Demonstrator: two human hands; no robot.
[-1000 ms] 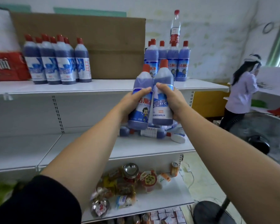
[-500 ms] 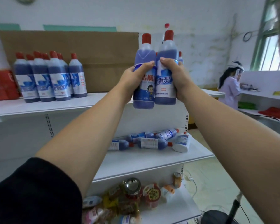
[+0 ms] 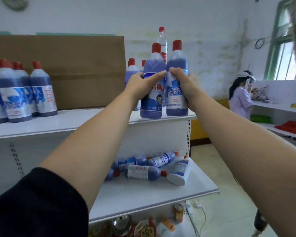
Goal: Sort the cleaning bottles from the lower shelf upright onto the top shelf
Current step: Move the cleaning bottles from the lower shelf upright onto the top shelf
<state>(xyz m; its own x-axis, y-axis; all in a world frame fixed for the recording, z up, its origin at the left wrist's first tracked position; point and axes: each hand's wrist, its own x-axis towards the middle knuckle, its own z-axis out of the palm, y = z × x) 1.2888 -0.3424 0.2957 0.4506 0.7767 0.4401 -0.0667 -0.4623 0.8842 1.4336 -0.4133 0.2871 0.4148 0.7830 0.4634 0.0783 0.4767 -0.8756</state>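
Note:
My left hand (image 3: 142, 84) grips a blue cleaning bottle with a red cap (image 3: 152, 100). My right hand (image 3: 183, 84) grips a second one (image 3: 176, 103) right beside it. Both bottles are upright, with their bases at the front right part of the top shelf (image 3: 85, 120). Whether they rest on the shelf I cannot tell. Upright blue bottles (image 3: 132, 69) stand just behind them, and several more (image 3: 24, 93) stand at the shelf's left. On the lower shelf (image 3: 152, 192) several blue bottles (image 3: 143, 171) lie on their sides beside a white bottle (image 3: 179, 171).
A tall clear bottle (image 3: 162, 40) and a brown cardboard sheet (image 3: 75, 69) stand at the back of the top shelf. Snack packets and cans (image 3: 143, 226) fill the shelf below. A person (image 3: 241, 100) stands at white shelves on the right, near a window.
Both hands have carried the two bottles up from in front of the lower shelf and forward to the top shelf's front right, now lowered to shelf level.

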